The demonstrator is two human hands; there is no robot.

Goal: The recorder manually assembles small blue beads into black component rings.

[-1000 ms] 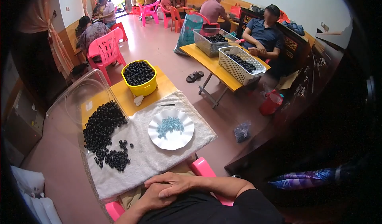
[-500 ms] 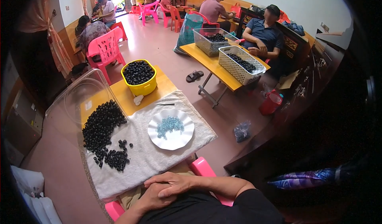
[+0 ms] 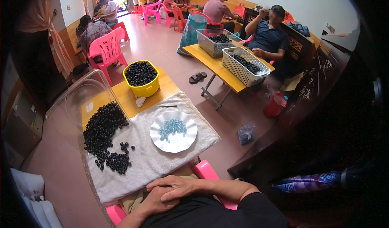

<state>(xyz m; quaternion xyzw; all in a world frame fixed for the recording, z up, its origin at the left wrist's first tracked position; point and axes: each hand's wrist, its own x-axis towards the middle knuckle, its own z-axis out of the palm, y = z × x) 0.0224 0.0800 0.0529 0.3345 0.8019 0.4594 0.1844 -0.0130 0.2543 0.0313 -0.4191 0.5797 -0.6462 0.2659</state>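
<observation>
My hands rest together in my lap, at the near edge of a white towel. My right hand lies over my left hand, its fingers and thumb folded round it. The fingers of the left hand are mostly hidden beneath. Ahead of them on the towel stands a white wavy-rimmed plate with small clear bluish ring-like pieces. Black round parts with holes form a spread pile to the left. Dark tweezers lie beyond the plate.
A yellow tub of black parts stands at the table's far side, beside a tilted clear plastic bin. Another wooden table bears two bins, with a seated person behind. Pink chair armrests flank me.
The seated person at the other table has raised a hand to their cap. My hands have stayed where they were.
</observation>
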